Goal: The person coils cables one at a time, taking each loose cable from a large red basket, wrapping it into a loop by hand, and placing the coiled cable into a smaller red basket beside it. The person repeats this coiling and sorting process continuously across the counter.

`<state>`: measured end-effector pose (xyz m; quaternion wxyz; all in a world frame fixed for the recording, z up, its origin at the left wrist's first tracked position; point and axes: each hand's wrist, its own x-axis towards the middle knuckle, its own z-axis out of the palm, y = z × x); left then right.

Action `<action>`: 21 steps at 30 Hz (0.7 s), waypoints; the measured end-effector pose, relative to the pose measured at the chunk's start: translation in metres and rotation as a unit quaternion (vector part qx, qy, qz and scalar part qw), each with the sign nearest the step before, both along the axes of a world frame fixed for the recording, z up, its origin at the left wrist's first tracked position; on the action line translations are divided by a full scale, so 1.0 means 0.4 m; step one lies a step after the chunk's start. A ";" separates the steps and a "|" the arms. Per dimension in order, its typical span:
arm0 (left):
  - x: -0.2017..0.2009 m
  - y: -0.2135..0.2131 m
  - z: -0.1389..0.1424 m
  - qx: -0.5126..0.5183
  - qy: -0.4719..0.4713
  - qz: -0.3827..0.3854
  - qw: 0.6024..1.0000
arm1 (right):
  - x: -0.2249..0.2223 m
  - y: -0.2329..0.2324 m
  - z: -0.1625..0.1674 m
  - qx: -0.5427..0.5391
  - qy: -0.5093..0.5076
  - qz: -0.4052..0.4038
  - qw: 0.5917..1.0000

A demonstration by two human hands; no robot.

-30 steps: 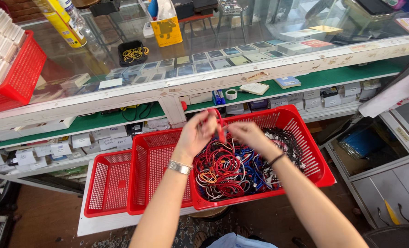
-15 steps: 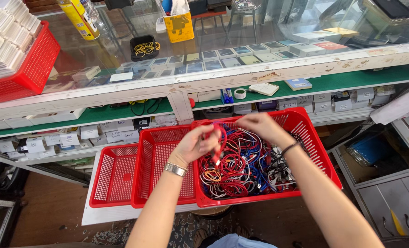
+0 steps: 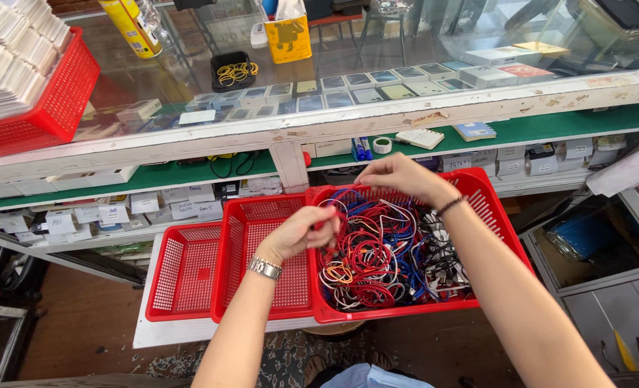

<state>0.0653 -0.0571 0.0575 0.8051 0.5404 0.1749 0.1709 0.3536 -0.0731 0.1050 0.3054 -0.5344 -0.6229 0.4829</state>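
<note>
1. The left hand (image 3: 301, 233) is curling its fingers shut around a red cable (image 3: 331, 215), pinching it at the left edge of the cable heap.
2. The right hand (image 3: 398, 176) is hovering over the far side of the same heap with its fingers bent down and pinched on a strand; which strand it is I cannot tell for sure.
3. The red cable is running between the two hands, its long axis slanting from the left hand, near and left, up towards the right hand, far and right.
4. Both hands are working above the large red basket (image 3: 493, 208), which is holding a tangle of red, blue, white and black cables (image 3: 384, 262).
5. Two smaller red baskets (image 3: 190, 269) are sitting just left of it, side by side and touching.
6. A metal watch (image 3: 265, 268) is sitting on the left wrist, a dark band (image 3: 450, 206) on the right.
7. Beyond the baskets, a glass counter (image 3: 420, 115) is standing with small boxes on its shelves.
</note>
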 end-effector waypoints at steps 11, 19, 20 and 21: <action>0.006 -0.001 -0.059 0.373 0.236 0.479 0.759 | -0.507 -0.099 -0.335 -0.126 0.549 -0.221 0.796; -0.084 0.018 -0.174 0.245 0.250 0.551 0.757 | -0.626 -0.067 -0.359 -0.050 0.361 -0.297 0.883; -0.096 0.027 -0.188 0.262 0.263 0.558 0.743 | -0.646 -0.059 -0.364 -0.045 0.345 -0.302 0.887; -0.110 0.038 -0.199 0.187 0.233 0.567 0.768 | -0.663 -0.049 -0.369 -0.040 0.330 -0.307 0.892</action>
